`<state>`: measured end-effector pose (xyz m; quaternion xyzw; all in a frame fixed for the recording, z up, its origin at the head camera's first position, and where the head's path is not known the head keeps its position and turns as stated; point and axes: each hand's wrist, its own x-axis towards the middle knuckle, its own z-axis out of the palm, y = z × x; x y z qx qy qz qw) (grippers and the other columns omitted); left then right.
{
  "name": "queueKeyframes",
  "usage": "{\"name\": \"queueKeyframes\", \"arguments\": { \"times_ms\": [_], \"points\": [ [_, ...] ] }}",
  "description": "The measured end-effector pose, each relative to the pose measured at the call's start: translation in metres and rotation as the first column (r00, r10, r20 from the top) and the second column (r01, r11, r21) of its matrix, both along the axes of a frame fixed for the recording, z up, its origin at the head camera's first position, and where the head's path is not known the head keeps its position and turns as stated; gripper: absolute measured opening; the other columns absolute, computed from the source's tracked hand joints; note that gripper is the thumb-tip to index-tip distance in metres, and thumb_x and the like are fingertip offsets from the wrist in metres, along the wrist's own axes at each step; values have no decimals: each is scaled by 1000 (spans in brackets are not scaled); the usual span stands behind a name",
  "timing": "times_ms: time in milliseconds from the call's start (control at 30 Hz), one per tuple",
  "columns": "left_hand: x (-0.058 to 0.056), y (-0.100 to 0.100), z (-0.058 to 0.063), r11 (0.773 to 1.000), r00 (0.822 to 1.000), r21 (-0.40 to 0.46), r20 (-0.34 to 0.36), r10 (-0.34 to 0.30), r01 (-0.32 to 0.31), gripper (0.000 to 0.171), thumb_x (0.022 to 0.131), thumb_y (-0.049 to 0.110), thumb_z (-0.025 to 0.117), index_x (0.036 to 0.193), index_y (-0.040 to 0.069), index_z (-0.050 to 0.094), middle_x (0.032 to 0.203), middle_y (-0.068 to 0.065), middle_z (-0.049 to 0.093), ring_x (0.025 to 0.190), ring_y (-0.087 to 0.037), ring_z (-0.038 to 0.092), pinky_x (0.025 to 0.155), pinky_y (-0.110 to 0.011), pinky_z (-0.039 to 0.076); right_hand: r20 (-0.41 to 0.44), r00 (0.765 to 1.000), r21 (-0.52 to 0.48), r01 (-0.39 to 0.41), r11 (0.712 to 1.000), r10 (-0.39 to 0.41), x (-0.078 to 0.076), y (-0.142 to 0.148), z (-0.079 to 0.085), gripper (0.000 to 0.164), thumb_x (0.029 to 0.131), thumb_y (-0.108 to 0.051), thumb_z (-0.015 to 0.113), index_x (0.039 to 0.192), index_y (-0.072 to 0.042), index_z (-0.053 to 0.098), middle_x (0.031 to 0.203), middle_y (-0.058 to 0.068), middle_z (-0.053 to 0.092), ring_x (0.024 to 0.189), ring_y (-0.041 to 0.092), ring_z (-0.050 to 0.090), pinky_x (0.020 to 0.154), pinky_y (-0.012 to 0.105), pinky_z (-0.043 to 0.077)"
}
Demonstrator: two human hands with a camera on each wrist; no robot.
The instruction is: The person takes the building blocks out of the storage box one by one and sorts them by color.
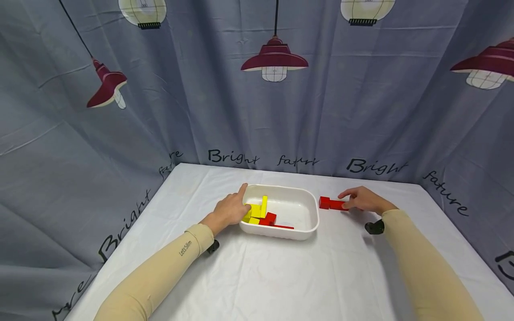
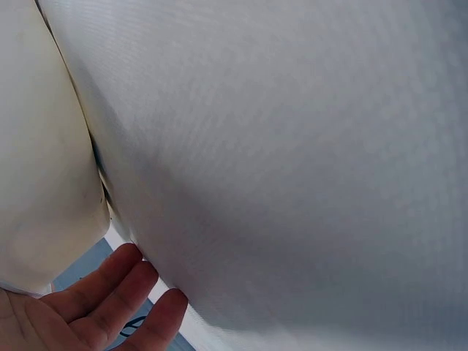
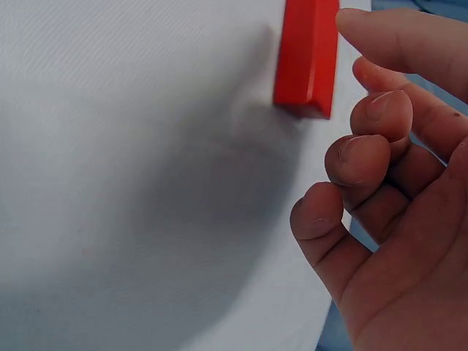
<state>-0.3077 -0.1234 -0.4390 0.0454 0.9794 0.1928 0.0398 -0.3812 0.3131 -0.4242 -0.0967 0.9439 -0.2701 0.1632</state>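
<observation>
A white plastic tub (image 1: 295, 191) stands on the table. My left hand (image 1: 230, 209) is at its left end, thumb over the rim and index finger along the far corner; the left wrist view shows the other fingers (image 2: 110, 292) outside, beside the tub's wall. Yellow blocks (image 1: 255, 210) and red blocks (image 1: 269, 219) lie inside. To the tub's right, a red bar (image 1: 336, 205) lies end to end with a red cube-like block (image 1: 324, 203). My right hand (image 1: 361, 199) is at the bar's right end, thumb and index finger apart, the remaining fingers (image 3: 358, 161) loosely bent.
A white cloth covers the table (image 1: 281, 276). Behind it and at both sides hangs a grey-blue curtain (image 1: 217, 111) printed with lamps and lettering. Black straps with small devices (image 1: 375, 227) sit at the wrists.
</observation>
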Motion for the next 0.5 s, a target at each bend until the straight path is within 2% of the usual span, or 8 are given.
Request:
{"name": "queueKeyframes", "arguments": {
  "times_ms": [233, 500],
  "points": [
    [0, 0, 0, 1000, 1000, -2, -2, 0, 0, 78, 96, 38, 49, 163, 23, 13, 145, -15, 55, 127, -30, 56, 98, -52, 49, -22, 999, 0, -32, 999, 32, 2, -13, 12, 43, 91, -24, 70, 130, -6, 65, 86, 9, 63, 81, 27, 55, 68, 35, 48],
    [0, 0, 0, 1000, 1000, 2, -5, 0, 0, 78, 95, 38, 50, 163, 23, 13, 145, -14, 55, 126, -30, 56, 99, -52, 48, -67, 991, 4, -120, 993, 120, 4, -25, 29, 44, 91, -25, 72, 129, -5, 66, 92, 8, 64, 87, 25, 54, 72, 34, 47]
  ]
}}
